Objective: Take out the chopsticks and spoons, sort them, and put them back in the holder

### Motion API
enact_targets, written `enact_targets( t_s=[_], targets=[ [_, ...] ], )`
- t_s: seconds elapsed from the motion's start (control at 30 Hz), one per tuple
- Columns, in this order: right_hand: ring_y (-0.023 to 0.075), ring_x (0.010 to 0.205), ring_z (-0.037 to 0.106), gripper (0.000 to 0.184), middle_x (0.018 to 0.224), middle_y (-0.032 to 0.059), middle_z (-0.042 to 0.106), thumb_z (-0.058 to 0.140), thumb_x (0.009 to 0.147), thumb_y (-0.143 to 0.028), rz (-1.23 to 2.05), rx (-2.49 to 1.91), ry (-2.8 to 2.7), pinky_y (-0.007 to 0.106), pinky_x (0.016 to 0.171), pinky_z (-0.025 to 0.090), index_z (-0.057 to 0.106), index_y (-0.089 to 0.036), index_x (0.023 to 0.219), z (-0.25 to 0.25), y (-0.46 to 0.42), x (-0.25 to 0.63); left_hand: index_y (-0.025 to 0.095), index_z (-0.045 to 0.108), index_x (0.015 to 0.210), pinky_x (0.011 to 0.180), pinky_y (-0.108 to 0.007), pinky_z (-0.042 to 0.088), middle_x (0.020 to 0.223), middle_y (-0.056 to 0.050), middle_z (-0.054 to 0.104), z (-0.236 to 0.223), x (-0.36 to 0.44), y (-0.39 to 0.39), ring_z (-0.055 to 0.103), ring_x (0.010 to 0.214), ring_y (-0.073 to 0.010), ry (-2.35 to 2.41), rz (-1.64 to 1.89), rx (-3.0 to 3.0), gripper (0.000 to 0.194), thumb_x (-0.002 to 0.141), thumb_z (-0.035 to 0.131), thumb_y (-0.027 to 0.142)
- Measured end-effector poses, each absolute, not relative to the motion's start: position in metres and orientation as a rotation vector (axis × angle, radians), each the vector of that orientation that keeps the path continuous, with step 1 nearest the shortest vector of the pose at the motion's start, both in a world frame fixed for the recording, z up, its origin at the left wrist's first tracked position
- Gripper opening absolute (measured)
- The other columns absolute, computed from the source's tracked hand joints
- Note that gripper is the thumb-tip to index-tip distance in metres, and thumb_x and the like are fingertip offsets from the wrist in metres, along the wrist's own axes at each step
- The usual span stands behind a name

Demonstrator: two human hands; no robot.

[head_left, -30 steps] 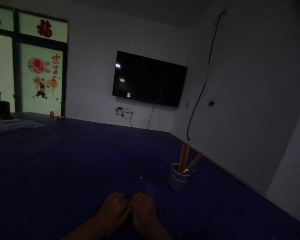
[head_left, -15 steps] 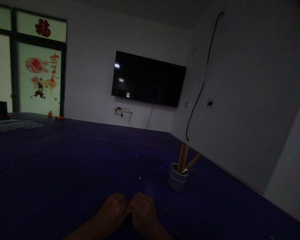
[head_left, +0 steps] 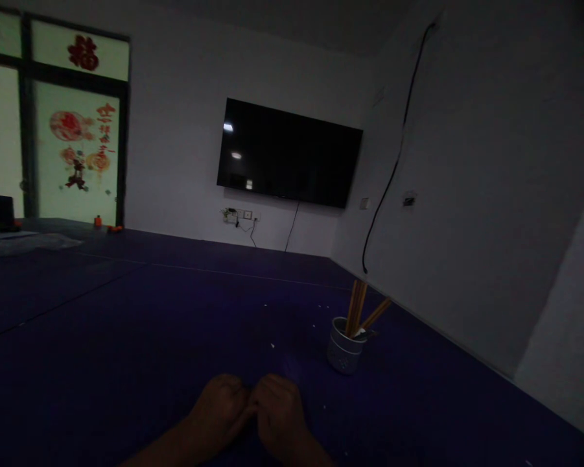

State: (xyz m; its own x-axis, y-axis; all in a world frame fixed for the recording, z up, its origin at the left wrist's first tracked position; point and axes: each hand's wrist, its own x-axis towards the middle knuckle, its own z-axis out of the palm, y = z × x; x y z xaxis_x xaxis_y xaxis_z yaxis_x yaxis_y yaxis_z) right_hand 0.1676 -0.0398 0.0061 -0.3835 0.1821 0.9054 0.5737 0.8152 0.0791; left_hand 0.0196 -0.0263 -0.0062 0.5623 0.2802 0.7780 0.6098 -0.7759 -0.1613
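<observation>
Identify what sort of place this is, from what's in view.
Likely a shared indoor room, perhaps for meetings or meals; the exact use isn't clear. Clues: a wall-mounted screen, a broad purple tabletop and a cup of wooden sticks.

The table [head_left: 175, 331] is deep purple-blue, crossed by thin seams, one pale and one dark, and dotted with white specks [head_left: 273, 346]. The cup [head_left: 343, 357] is grey, with a lighter band below its rim and a small dotted motif on its side; the sticks [head_left: 356, 308] are yellow-brown. The walls [head_left: 175, 143] look dim grey, the TV [head_left: 292, 155] black with whitish reflections, the hanging cable [head_left: 393, 170] black. Dark framing [head_left: 28, 130] surrounds pale greenish panes [head_left: 48, 175] bearing red characters [head_left: 83, 53] and a red-and-orange round design [head_left: 68, 125]. A small bottle [head_left: 98, 222] is orange.
</observation>
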Motion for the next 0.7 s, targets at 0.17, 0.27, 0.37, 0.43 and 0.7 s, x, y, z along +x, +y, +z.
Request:
enact_targets(
  t_s=[0.17,0.27,0.37,0.43,0.7],
  targets=[
    [0.0122,0.047,0.047,0.029,0.053,0.0006,0.055,0.033,0.084,-0.01,-0.404,-0.575,-1.973,0.026,0.045,0.031,0.051,-0.02,0.064,0.0049,-0.0384,0.1686,0.018,0.054,0.057,0.049,-0.025,0.035,0.05,-0.002,0.055,-0.0014,0.0164,-0.0285,0.049,0.047,-0.0135,-0.766,-1.111,-2.366,0.06,0.098,0.017,0.042],
    [0.0122,0.047,0.048,0.028,0.053,0.0007,0.056,0.034,0.083,-0.01,-0.393,-0.593,-1.976,0.026,0.045,0.032,0.053,-0.019,0.065,0.0019,-0.0366,0.1694,0.018,0.055,0.058,0.05,-0.025,0.036,0.051,-0.002,0.056,-0.0025,0.0157,-0.028,0.05,0.048,-0.0135,-0.775,-1.11,-2.384,0.058,0.098,0.019,0.041],
    [0.0123,0.046,0.048,0.028,0.052,0.0007,0.055,0.034,0.082,-0.01,-0.401,-0.588,-1.969,0.026,0.044,0.032,0.053,-0.019,0.064,0.0019,-0.0361,0.1691,0.018,0.056,0.06,0.049,-0.025,0.037,0.053,-0.003,0.056,-0.0033,0.0161,-0.0288,0.05,0.048,-0.0135,-0.755,-1.093,-2.398,0.056,0.098,0.02,0.038],
    [0.0123,0.045,0.047,0.029,0.051,0.0005,0.054,0.032,0.083,-0.01,-0.412,-0.569,-1.974,0.026,0.044,0.032,0.052,-0.02,0.063,0.0043,-0.0366,0.1685,0.018,0.056,0.06,0.051,-0.025,0.038,0.053,-0.003,0.056,-0.0031,0.0168,-0.0302,0.05,0.049,-0.0134,-0.742,-1.075,-2.396,0.054,0.098,0.02,0.034],
    [0.0136,0.047,0.05,0.027,0.053,0.0003,0.055,0.034,0.078,-0.006,-0.439,-0.65,-1.96,0.026,0.046,0.035,0.052,-0.02,0.065,0.0086,-0.0394,0.1688,0.018,0.055,0.06,0.047,-0.025,0.038,0.053,-0.003,0.057,-0.0042,0.0181,-0.0265,0.051,0.046,-0.0142,-0.786,-1.066,-2.393,0.053,0.098,0.02,0.028]
  ],
)
